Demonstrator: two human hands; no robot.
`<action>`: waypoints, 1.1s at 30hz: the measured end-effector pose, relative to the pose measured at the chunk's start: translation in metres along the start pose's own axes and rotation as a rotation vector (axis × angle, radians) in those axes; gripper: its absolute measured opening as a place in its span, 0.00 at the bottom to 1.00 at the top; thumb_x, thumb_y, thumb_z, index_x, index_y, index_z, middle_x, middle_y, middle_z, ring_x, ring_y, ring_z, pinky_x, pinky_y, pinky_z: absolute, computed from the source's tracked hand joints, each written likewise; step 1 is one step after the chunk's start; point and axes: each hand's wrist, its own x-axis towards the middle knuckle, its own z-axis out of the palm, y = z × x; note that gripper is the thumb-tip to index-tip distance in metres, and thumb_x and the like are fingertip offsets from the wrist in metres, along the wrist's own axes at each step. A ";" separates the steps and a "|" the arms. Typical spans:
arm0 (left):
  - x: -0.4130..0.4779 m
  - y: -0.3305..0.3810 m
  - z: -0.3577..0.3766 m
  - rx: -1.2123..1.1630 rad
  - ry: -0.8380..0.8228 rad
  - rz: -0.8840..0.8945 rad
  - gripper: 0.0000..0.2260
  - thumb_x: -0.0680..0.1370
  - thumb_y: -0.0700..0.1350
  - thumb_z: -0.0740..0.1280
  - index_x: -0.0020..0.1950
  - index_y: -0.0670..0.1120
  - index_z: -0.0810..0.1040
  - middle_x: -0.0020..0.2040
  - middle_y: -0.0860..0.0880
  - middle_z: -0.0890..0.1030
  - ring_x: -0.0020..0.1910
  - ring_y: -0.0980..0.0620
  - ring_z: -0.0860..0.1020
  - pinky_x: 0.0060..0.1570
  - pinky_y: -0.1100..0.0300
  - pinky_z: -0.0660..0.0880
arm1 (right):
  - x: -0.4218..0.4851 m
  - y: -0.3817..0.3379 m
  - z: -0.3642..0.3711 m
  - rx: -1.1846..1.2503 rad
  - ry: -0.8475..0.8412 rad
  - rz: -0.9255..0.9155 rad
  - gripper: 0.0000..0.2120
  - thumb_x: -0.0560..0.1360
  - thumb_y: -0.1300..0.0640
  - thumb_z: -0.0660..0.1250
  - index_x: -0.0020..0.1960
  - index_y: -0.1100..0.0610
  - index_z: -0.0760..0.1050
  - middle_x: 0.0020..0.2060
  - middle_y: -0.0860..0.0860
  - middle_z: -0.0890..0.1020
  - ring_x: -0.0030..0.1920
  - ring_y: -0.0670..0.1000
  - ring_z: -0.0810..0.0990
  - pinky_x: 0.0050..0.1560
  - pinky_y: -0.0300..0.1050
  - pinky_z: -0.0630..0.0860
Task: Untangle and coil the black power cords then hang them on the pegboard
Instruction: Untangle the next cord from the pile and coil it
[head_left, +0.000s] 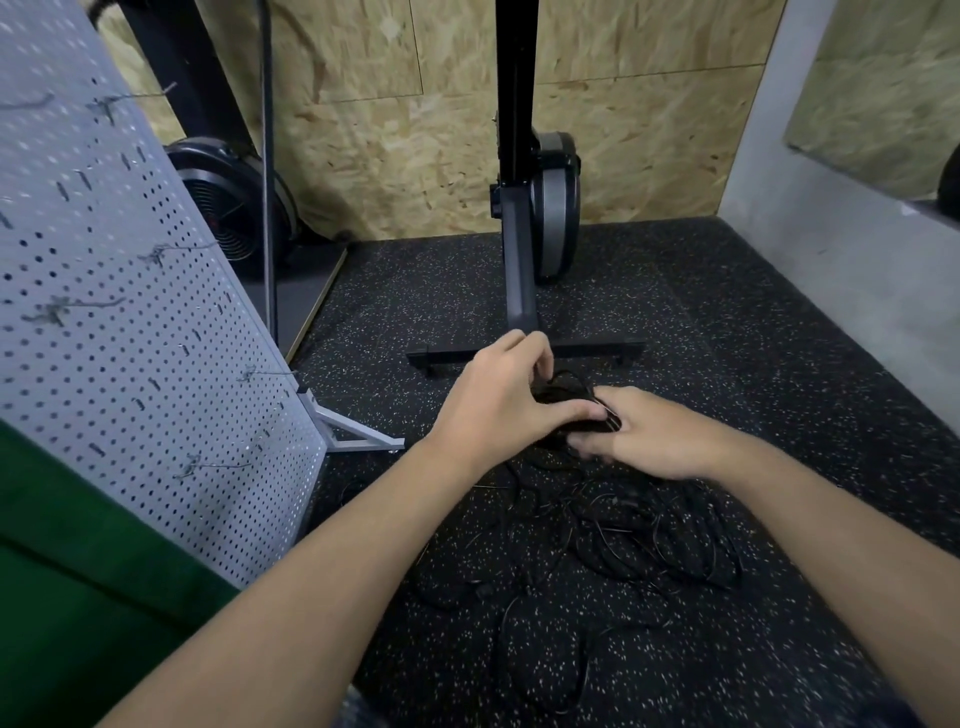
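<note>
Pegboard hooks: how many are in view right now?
6 hooks: top left, top, middle, middle left, right edge, lowest. The pegboard runs out of frame, so more may be hidden.

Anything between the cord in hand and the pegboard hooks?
Nothing visible. The left hand and right hand both grip the cord bundle. The pegboard stands to their left, with only floor mat between, and its hooks hold nothing. One catch: the bundle seems to trail into the tangled pile below.

head-worn view, facing forward and down, close over floor (727, 364)
</note>
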 end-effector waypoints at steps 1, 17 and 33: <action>0.001 -0.002 -0.001 -0.018 -0.046 -0.027 0.25 0.68 0.67 0.77 0.43 0.48 0.74 0.37 0.56 0.71 0.35 0.58 0.69 0.35 0.61 0.67 | -0.002 0.002 -0.001 0.016 -0.040 -0.007 0.12 0.79 0.43 0.71 0.51 0.50 0.75 0.46 0.49 0.87 0.46 0.52 0.84 0.51 0.55 0.80; -0.006 -0.033 -0.007 -0.364 -0.367 -0.285 0.20 0.77 0.68 0.67 0.50 0.52 0.79 0.46 0.48 0.86 0.45 0.50 0.84 0.53 0.43 0.80 | -0.022 0.003 -0.016 0.484 -0.360 -0.044 0.10 0.82 0.56 0.69 0.61 0.61 0.78 0.48 0.52 0.86 0.44 0.49 0.80 0.44 0.45 0.79; -0.031 -0.030 0.027 -0.579 -0.483 -0.576 0.07 0.88 0.43 0.59 0.54 0.50 0.75 0.55 0.46 0.86 0.52 0.51 0.81 0.51 0.51 0.76 | -0.019 0.013 -0.012 0.765 0.131 -0.048 0.09 0.82 0.58 0.68 0.62 0.57 0.81 0.50 0.58 0.87 0.41 0.49 0.80 0.44 0.48 0.78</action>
